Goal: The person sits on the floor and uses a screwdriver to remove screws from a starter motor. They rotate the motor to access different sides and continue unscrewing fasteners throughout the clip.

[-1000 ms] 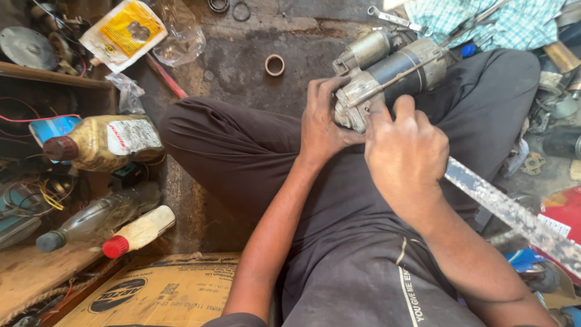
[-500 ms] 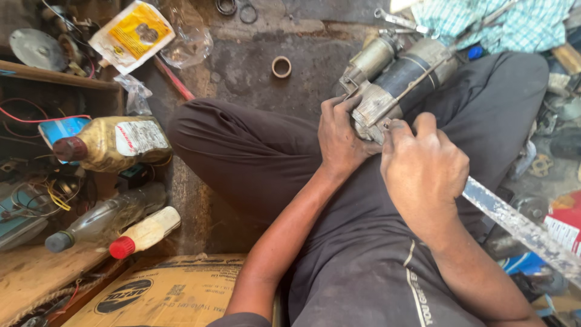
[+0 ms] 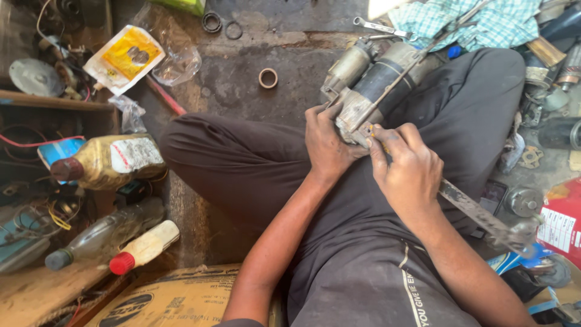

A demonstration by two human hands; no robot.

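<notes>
Both hands close on a starter motor [image 3: 375, 85] that rests across the person's lap, on the dark trousers [image 3: 242, 163]. Left hand [image 3: 327, 145] wraps the motor's near end from the left side, fingers curled around the grimy housing, so that grip is shut on it. Right hand [image 3: 408, 172] sits just beside it on the right, fingertips pinched at the same end of the motor; its grip is closed too, and a small orange spot shows at the fingertips, but whether that is a tool or part of the motor cannot be told. A long flat metal bar [image 3: 478, 215] runs out from under the right hand toward the lower right corner of the floor, and whether that hand touches it is hidden.

On the concrete floor [image 3: 242, 79] beyond the knees lie 1 small ring [image 3: 268, 77] and, further up, 2 dark rubber rings [image 3: 212, 22]. A yellow and white packet [image 3: 124, 57] lies near the upper left corner. At the left edge, an amber oil bottle [image 3: 106, 160] lies on its side, with a clear plastic bottle [image 3: 97, 239] and a white bottle with a red cap [image 3: 145, 247] below it. A checked cloth [image 3: 472, 21] is bunched at the top right, with a spanner [image 3: 375, 26] just beside it.
</notes>
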